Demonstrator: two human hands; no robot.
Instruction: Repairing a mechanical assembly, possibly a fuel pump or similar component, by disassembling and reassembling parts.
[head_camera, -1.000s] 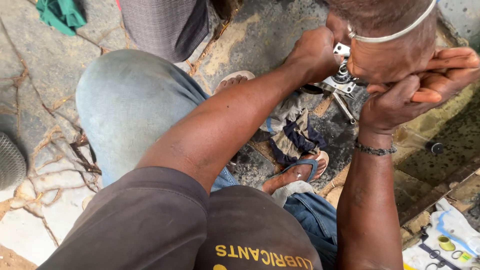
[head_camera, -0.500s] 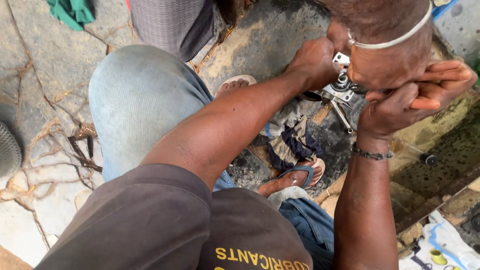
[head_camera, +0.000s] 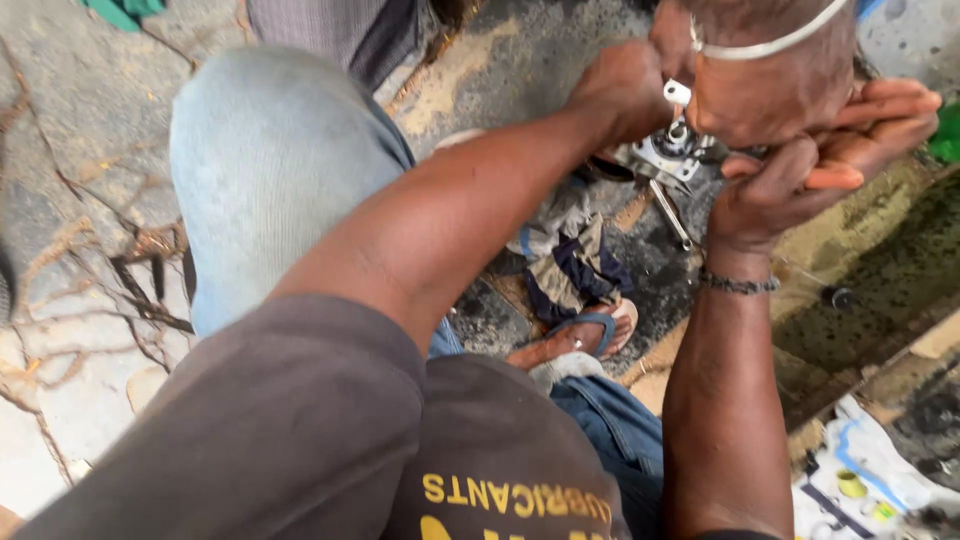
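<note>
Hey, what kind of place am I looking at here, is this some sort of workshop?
Probably an outdoor, ground-level repair spot. The cracked, oil-stained concrete ground serves as the work surface, both hands, left hand and right hand, grip a small silver metal machine part, and a grimy striped rag lies below it.

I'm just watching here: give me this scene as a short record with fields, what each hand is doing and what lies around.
Left hand: grips the metal part from the left
Right hand: closed at the part's right side, bracelet on the wrist
Another person's hand: presses on the part from above, pale band at the wrist
Below the part: rags, a foot in a blue sandal
Ground: cracked concrete
Posture: crouched, knee in jeans raised
</note>
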